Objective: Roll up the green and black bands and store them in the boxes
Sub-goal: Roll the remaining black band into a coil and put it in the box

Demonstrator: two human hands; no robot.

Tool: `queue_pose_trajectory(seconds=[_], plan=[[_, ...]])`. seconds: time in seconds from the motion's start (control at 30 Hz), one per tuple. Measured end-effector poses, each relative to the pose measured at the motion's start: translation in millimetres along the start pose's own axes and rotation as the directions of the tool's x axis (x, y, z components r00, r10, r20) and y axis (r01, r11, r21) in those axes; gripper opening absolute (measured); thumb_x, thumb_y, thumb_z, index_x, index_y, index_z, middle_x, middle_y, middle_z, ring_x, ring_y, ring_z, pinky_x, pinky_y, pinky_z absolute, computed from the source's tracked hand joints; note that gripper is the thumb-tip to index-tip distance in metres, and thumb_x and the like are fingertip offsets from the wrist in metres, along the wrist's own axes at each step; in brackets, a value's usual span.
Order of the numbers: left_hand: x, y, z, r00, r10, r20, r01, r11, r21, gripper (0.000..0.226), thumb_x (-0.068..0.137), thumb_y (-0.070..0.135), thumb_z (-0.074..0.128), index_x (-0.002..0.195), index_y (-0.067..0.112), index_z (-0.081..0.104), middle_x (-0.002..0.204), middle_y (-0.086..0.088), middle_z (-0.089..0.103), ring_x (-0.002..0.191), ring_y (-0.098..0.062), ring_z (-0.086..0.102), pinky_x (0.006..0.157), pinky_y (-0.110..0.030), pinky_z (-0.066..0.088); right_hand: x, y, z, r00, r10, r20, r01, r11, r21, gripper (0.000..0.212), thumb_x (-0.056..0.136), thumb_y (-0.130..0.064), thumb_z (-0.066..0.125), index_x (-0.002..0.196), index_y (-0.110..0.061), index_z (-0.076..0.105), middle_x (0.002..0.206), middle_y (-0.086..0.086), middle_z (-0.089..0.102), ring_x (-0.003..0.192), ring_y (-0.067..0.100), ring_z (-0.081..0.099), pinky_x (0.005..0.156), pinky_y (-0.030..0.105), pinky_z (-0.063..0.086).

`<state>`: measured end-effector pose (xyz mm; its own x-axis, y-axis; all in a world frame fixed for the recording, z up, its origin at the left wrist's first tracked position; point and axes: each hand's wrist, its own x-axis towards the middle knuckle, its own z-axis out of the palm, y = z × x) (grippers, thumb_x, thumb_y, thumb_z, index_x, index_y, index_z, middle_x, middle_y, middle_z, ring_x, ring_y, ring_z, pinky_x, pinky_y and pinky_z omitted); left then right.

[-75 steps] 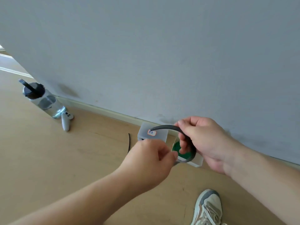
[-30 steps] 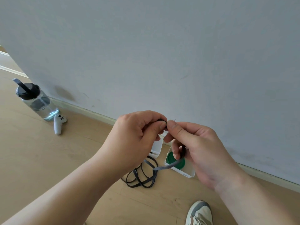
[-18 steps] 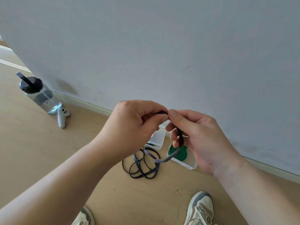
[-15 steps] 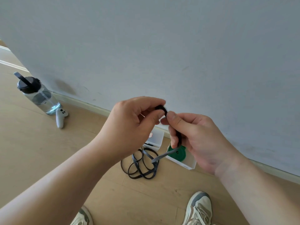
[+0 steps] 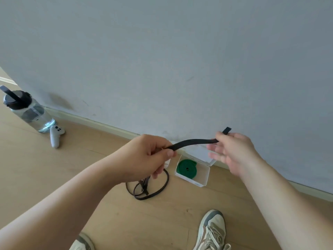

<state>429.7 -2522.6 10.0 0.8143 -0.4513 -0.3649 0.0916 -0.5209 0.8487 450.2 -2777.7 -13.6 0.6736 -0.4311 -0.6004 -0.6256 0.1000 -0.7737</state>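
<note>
The green band (image 5: 186, 167) lies rolled in the box (image 5: 191, 181), below the fingers (image 5: 168, 153). The black band (image 5: 192, 141) is the step in hand: the left hand (image 5: 147, 157) grips it and the right hand (image 5: 234, 150) pinches its end, while the rest lies loose on the floor (image 5: 90, 177). Next, probably, that end must be curled tightly.

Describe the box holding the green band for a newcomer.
Follow the grey wall down to the floor below the right hand. An open white box sits there. Unlike the black band looped beside it, it holds a tight green coil.

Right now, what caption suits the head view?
Left hand and right hand hold the black band out between them; green band lies rolled in the box.
</note>
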Motion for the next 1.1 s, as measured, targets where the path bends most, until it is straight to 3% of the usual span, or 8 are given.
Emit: queue_pose_trajectory(seconds=[0.13, 0.23, 0.33, 0.6, 0.73, 0.87, 1.0, 1.1], plan=[[-4.8, 12.2, 1.1, 0.99, 0.114, 0.086, -0.106, 0.99, -0.093, 0.02, 0.104, 0.027, 0.059, 0.093, 0.025, 0.075, 0.062, 0.002, 0.064, 0.061, -0.014, 0.066, 0.069, -0.032, 0.051, -18.3, -1.0, 8.0, 0.968, -0.251, 0.007, 0.231, 0.879, -0.417, 0.067, 0.096, -0.042, 0.067, 0.154, -0.025, 0.038, 0.161, -0.007, 0.037, 0.144, 0.012, 0.041, 0.117, 0.038, 0.034], [-4.7, 17.0, 7.6, 0.981, 0.183, 0.067, -0.178, 0.981, -0.083, 0.02, 0.104, 0.025, 0.059, 0.091, 0.023, 0.074, 0.06, 0.002, 0.064, 0.058, -0.013, 0.06, 0.064, -0.029, 0.05, -63.5, -12.6, 29.6, 0.79, -0.465, 0.401, 0.574, 0.79, -0.214, 0.04, 0.101, -0.054, 0.053, 0.112, -0.022, 0.075, 0.112, -0.005, 0.077, 0.107, 0.009, 0.07, 0.101, 0.04, 0.054], [-6.8, 20.6, 6.8, 0.983, 0.181, 0.013, -0.179, 0.979, -0.094, 0.026, 0.101, 0.021, 0.062, 0.078, 0.016, 0.07, 0.059, -0.002, 0.068, 0.052, -0.012, 0.06, 0.055, -0.018, 0.046, -81.5, -11.2, 45.6, 0.723, -0.35, 0.596, 0.611, 0.726, -0.315, 0.071, 0.101, -0.059, 0.049, 0.069, 0.004, 0.053, 0.056, 0.009, 0.057, 0.056, 0.029, 0.058, 0.061, 0.044, 0.059], [9.5, -41.6, 9.3, 0.928, -0.329, 0.176, 0.157, 0.772, 0.616, 0.034, 0.079, 0.049, 0.074, 0.07, 0.021, 0.056, 0.067, 0.009, 0.058, 0.058, -0.01, 0.052, 0.056, -0.024, 0.042, -37.0, -33.3, -6.7, 0.885, -0.448, 0.126, 0.46, 0.883, -0.095, 0.052, 0.09, -0.038, 0.076, 0.057, -0.023, 0.039, 0.042, -0.003, 0.023, 0.036, 0.021, 0.028, 0.057, 0.035, 0.034], [13.6, -45.8, -5.3, 0.981, -0.195, 0.0, 0.165, 0.828, 0.536, 0.035, 0.093, 0.053, 0.062, 0.075, 0.023, 0.057, 0.071, 0.006, 0.063, 0.062, -0.015, 0.056, 0.061, -0.029, 0.047, 16.1, 4.8, -52.5, 0.918, -0.392, -0.053, 0.305, 0.787, -0.536, 0.059, 0.093, -0.054, 0.063, 0.067, -0.005, 0.044, 0.063, 0.007, 0.033, 0.058, 0.022, 0.041, 0.067, 0.034, 0.035], [-5.9, 9.6, -12.4, 0.998, 0.057, 0.011, -0.056, 0.994, -0.096, 0.037, 0.107, 0.043, 0.048, 0.091, 0.02, 0.072, 0.065, 0.0, 0.043, 0.059, -0.02, 0.035, 0.057, -0.037, 0.031, 48.0, 51.6, -61.0, 0.968, -0.249, 0.019, 0.166, 0.584, -0.794, 0.066, 0.093, -0.072, 0.04, 0.065, -0.013, 0.054, 0.069, 0.0, 0.061, 0.076, 0.031, 0.063, 0.079, 0.038, 0.044], [-17.7, 30.9, 8.8, 0.983, 0.126, 0.131, -0.131, 0.991, 0.034, 0.031, 0.108, 0.035, 0.048, 0.093, 0.023, 0.073, 0.062, 0.004, 0.049, 0.052, -0.011, 0.038, 0.049, -0.018, 0.034, 42.5, 53.7, -37.1, 0.982, -0.136, 0.132, 0.167, 0.291, -0.942, 0.053, 0.102, -0.062, 0.032, 0.103, -0.026, 0.071, 0.114, 0.001, 0.072, 0.121, 0.031, 0.059, 0.117, 0.052, 0.03], [-7.5, 26.8, 29.5, 0.986, 0.095, 0.136, -0.115, 0.982, 0.153, 0.034, 0.106, 0.033, 0.051, 0.082, 0.017, 0.069, 0.063, -0.006, 0.052, 0.048, -0.009, 0.038, 0.044, -0.012, 0.035, 8.1, 23.8, -9.1, 0.926, -0.184, 0.329, 0.351, 0.739, -0.575, 0.061, 0.107, -0.058, 0.027, 0.107, -0.02, 0.075, 0.115, -0.001, 0.077, 0.121, 0.019, 0.065, 0.11, 0.039, 0.04]])
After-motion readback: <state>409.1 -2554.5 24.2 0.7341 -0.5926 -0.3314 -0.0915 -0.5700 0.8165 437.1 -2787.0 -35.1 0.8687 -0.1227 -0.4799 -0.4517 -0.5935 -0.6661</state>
